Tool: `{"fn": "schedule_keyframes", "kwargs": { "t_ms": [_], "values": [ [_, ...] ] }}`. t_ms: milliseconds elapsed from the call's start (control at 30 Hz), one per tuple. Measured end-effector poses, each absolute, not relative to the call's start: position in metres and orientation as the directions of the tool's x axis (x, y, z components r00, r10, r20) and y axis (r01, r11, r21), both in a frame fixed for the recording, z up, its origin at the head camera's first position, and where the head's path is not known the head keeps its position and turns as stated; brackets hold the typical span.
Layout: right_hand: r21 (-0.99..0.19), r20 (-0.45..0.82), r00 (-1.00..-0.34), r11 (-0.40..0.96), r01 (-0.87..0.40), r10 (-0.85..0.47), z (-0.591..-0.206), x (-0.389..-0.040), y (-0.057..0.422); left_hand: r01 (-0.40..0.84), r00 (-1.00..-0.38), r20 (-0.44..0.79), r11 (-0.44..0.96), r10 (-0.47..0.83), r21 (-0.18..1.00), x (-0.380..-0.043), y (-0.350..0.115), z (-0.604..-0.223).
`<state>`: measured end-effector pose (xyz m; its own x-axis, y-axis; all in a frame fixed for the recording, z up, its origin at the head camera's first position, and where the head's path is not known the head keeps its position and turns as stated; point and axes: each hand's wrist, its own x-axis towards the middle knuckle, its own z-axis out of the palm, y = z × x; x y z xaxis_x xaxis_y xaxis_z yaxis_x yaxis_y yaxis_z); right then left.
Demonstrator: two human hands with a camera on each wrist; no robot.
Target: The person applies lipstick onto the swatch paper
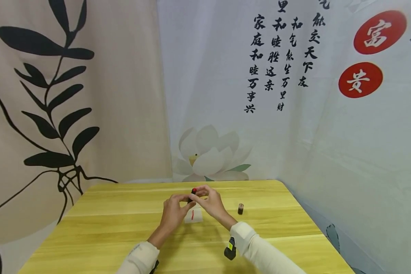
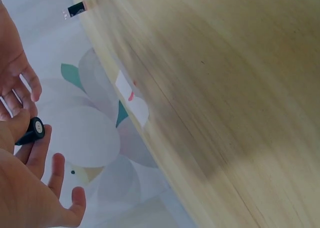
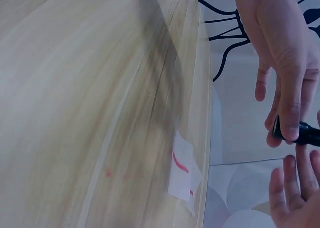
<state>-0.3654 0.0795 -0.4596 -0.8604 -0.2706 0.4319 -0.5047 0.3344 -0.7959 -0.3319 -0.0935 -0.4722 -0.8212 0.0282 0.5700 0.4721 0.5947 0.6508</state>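
Observation:
A black lipstick (image 1: pixel 193 191) with its red tip bared at the top stands between my two hands, above the table's far part. My left hand (image 1: pixel 174 210) pinches its dark lower tube between thumb and fingers; the round base (image 2: pixel 39 127) faces the left wrist camera. The right hand (image 1: pixel 212 201) has its thumb across the upper tube and a finger at the far side, close to the red tip. Its remaining fingers (image 3: pixel 292 175) are spread. Below the hands lies a white paper slip (image 1: pixel 193 215) with a red stroke on it.
A small dark cap (image 1: pixel 241 208) stands on the wooden table (image 1: pixel 123 220), to the right of the right hand. Behind the table's back edge hangs a printed cloth (image 1: pixel 130 95) with leaves, a flower and writing.

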Motion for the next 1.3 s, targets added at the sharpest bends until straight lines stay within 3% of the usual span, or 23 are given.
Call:
{"fn": "schedule_keyframes", "kwargs": {
  "t_ms": [200,600,867,1300],
  "values": [
    [-0.798,0.461,-0.861,0.323,-0.509,-0.216,-0.4559,-0.3623,0.0772,0.490,-0.813,0.581,0.588,0.042,0.644,-0.3300,-0.0927,-0.4693],
    [-0.800,0.448,-0.864,0.329,-0.502,-0.229,-0.4583,-0.3598,0.0785,0.460,-0.837,0.546,0.592,0.039,0.662,-0.3264,-0.0909,-0.4705],
    [-0.808,0.449,-0.879,0.347,-0.476,-0.160,-0.4524,-0.3579,0.0774,0.483,-0.817,0.575,0.601,0.047,0.637,-0.3259,-0.0884,-0.4661],
    [-0.802,0.461,-0.871,0.340,-0.491,-0.169,-0.4563,-0.3567,0.0773,0.463,-0.831,0.554,0.607,0.043,0.646,-0.3249,-0.0897,-0.4673]
  ]
}}
